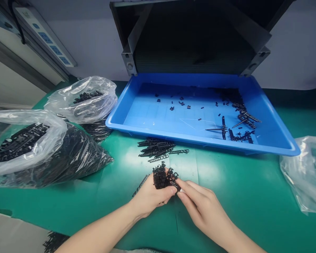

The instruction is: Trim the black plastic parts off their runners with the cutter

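Observation:
My left hand is wrapped round a bunch of small black plastic parts that have ring-shaped ends. Thumb and index finger of my right hand pinch the end of one black part at the right side of this bunch; the exact piece is partly hidden by the fingertips. Just beyond the hands, a loose pile of black plastic strips with rows of holes lies on the green mat. A single black strip pokes out beside my left hand.
A blue tray at the back holds scattered black bits and sprues. Two clear bags of black parts stand left, and another clear bag lies right. A dark shelf with metal brackets overhangs the tray.

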